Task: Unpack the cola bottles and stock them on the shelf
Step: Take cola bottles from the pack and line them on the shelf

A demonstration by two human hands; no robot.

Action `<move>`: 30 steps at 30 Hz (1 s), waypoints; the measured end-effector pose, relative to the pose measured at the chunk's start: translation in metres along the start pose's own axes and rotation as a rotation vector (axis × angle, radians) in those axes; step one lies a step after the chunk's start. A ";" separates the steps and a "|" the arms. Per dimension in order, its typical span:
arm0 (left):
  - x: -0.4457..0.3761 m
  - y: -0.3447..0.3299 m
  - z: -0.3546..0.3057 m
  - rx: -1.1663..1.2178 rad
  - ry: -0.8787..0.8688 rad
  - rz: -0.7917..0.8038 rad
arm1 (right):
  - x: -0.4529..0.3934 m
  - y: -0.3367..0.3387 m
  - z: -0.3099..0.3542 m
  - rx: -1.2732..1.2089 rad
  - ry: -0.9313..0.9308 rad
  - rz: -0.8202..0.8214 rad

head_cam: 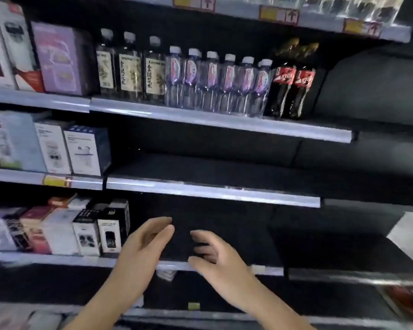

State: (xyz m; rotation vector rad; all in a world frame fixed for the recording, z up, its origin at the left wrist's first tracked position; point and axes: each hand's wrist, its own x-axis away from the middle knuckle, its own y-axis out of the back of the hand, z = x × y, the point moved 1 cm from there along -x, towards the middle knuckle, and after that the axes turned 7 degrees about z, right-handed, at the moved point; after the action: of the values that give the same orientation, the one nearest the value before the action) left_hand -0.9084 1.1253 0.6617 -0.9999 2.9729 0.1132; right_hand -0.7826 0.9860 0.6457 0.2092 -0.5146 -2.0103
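Along the dark shelving, the shelf point(224, 121) at upper middle carried two cola bottles point(292, 88) standing upright at the right end of its row, just beside the clear water bottles point(215, 83), with bare board to their right. Both hands were low in front of a lower shelf, neither holding anything: the left hand point(144, 246) had its fingers nearly straight, the right hand point(215, 254) hung with fingers loosely curled. Judging by that, the step was fetching more bottles; it would go best to grip each one round the body, set it upright beside the standing pair, and turn its red label outward. No pack or carton of cola was in view, so its place could not be told. Boxes point(88, 232) at left were blurred, their print unreadable.
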 end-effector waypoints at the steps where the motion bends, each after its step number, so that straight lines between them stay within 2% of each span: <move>1: -0.002 0.001 0.017 0.007 0.028 0.010 | -0.005 -0.008 -0.016 -0.011 -0.025 0.027; 7: -0.009 0.011 0.147 -0.004 0.180 -0.027 | -0.040 -0.083 -0.150 0.054 -0.181 0.141; 12: -0.010 0.016 0.285 0.095 0.308 -0.062 | -0.060 -0.161 -0.309 0.211 -0.322 0.270; 16: -0.004 0.021 0.387 0.059 0.368 -0.075 | -0.063 -0.226 -0.435 0.375 -0.390 0.416; 21: 0.007 0.019 0.495 0.026 0.432 -0.071 | -0.051 -0.321 -0.577 0.565 -0.462 0.693; 26: 0.012 0.018 0.570 -0.037 0.452 -0.094 | -0.045 -0.409 -0.668 0.670 -0.507 0.911; 30: 0.017 0.020 0.610 -0.079 0.452 -0.111 | -0.042 -0.453 -0.703 0.709 -0.489 0.904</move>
State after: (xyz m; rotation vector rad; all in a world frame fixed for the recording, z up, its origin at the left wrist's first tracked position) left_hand -0.9465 1.1736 0.0545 -1.3603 3.3194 0.0034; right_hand -0.8733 1.0165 -0.1866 -0.0967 -1.3483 -0.9224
